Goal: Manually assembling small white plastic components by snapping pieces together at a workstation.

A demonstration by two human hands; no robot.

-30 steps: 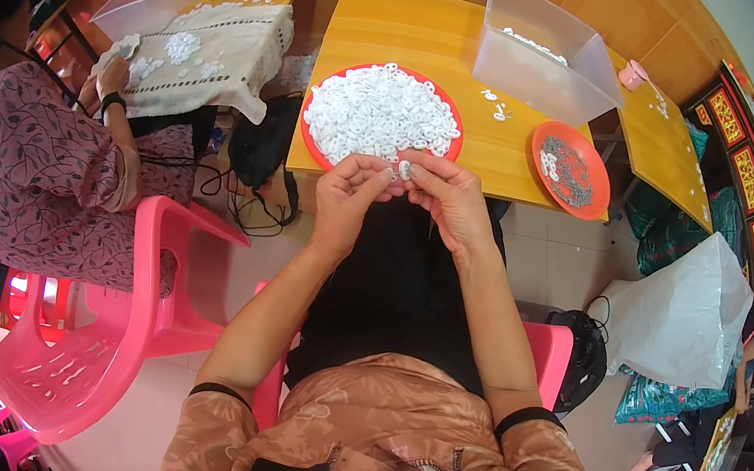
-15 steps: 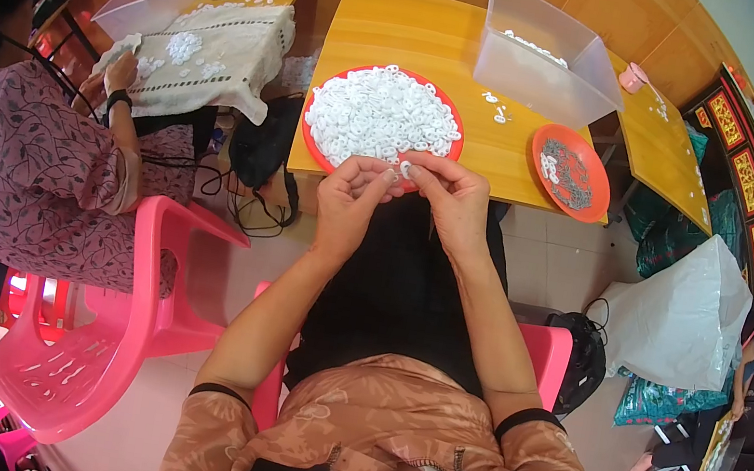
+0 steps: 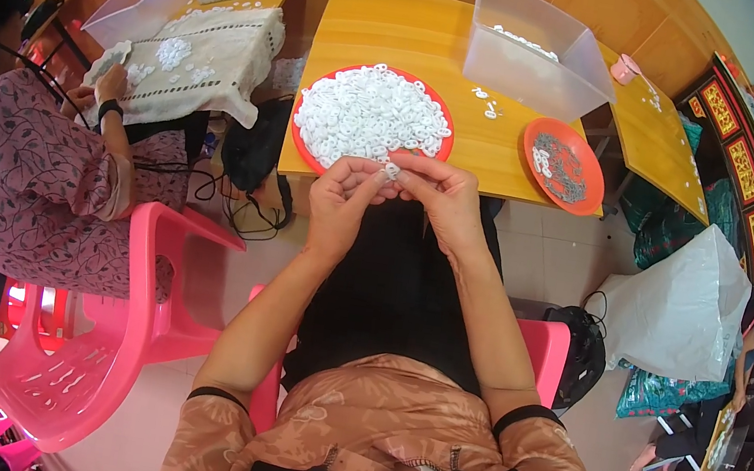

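Note:
Between the fingertips of both hands is a small white plastic ring [image 3: 392,171], held just off the table's near edge. My left hand [image 3: 345,194] pinches it from the left, thumb and fingers pressed together. From the other side my right hand [image 3: 445,202] closes thumb and forefinger on the same piece. Just beyond my fingers a round red tray [image 3: 449,143] is heaped with many white plastic rings [image 3: 371,113]. An orange-red plate [image 3: 598,176] to the right bears small grey metal pieces [image 3: 564,174] and a few white rings.
A clear plastic bin [image 3: 538,70] stands on the yellow table [image 3: 399,20], with loose white bits before it. At left a person [image 3: 56,168] works at a cloth-covered table [image 3: 212,99] beside a pink chair [image 3: 143,298]. A white sack [image 3: 674,304] lies at right.
My hands have come closer together around the white ring, with the right moving left toward the left hand. The whole view has shifted slightly.

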